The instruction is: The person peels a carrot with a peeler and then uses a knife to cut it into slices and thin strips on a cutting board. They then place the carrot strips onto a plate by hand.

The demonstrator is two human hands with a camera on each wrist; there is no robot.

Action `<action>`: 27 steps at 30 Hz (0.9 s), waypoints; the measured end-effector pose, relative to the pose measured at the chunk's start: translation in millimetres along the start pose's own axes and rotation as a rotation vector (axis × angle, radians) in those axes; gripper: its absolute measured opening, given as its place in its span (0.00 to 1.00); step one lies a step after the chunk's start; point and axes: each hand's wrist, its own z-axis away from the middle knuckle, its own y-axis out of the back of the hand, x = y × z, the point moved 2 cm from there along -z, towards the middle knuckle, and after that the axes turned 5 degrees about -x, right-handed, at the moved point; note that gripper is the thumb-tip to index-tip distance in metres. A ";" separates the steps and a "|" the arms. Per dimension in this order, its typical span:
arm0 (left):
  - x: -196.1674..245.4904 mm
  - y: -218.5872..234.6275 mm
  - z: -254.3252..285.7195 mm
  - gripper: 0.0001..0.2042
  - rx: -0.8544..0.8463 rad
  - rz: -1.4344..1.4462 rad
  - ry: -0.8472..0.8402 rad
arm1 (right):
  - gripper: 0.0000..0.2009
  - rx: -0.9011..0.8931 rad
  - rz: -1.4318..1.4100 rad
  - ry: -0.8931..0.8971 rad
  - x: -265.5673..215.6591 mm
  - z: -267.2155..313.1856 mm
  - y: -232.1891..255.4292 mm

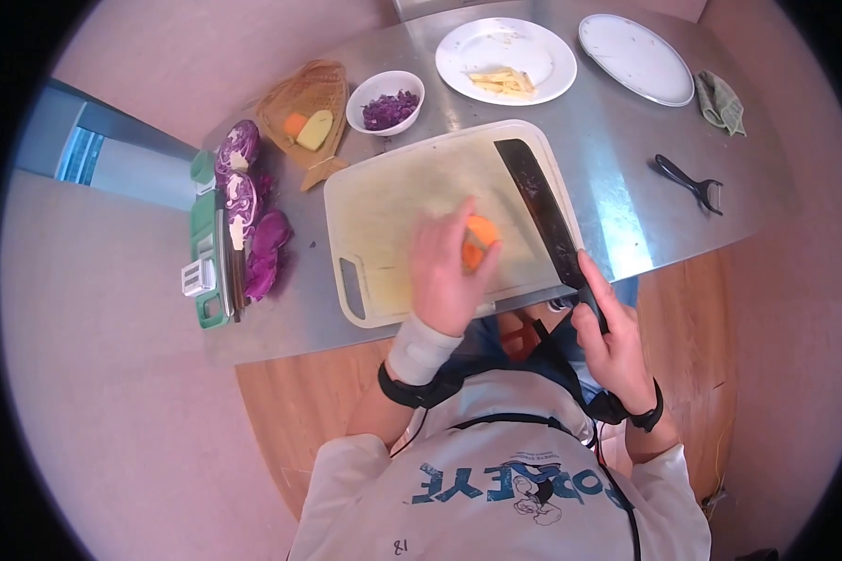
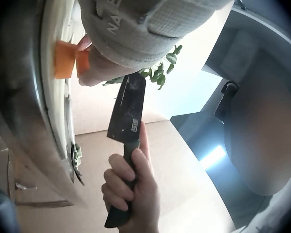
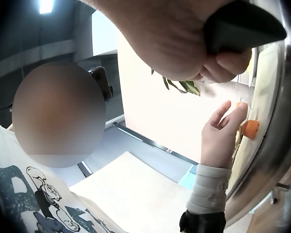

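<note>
In the head view, at the far left of your tabletop [image 1: 617, 140], locate the purple cabbage [image 1: 240, 192] beside the green slicer [image 1: 203, 220]. Next is the basket [image 1: 269, 93], containing a potato [image 1: 315, 130] and an orange piece, then the bowl [image 1: 355, 120] of shredded cabbage [image 1: 388, 110].

Over the cutting board [image 1: 379, 215], your left hand [image 1: 442, 271] has a narrow grip, thumb and fingers around the carrot [image 1: 482, 229]. The head view blurs this area; the left wrist view resolves two orange portions side by side. Beyond the board is the plate [image 1: 454, 56] with pale strips [image 1: 502, 82].

At the board's right side, your right hand [image 1: 617, 341] holds the knife [image 1: 538, 206], its grip closed around the handle. The left wrist view shows the label on the blade and your curled fingers; the right wrist view shows the handle's butt end and leaves [image 3: 186, 87], outside the head view.

Farther right are the oval plate [image 1: 636, 61], peeler [image 1: 688, 182] and cloth [image 1: 720, 103].
</note>
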 end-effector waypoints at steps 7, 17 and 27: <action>-98.2 66.7 2.4 0.30 0.030 -0.326 0.158 | 0.28 -0.057 -0.032 -0.022 -2.1 -4.0 -0.4; -23.2 38.6 9.5 0.27 -0.146 -0.110 -0.127 | 0.30 -0.047 -0.051 0.038 3.0 -2.7 -7.9; -13.7 16.9 6.6 0.22 -0.315 -0.012 -0.120 | 0.31 -0.012 -0.018 0.084 17.6 8.7 -8.7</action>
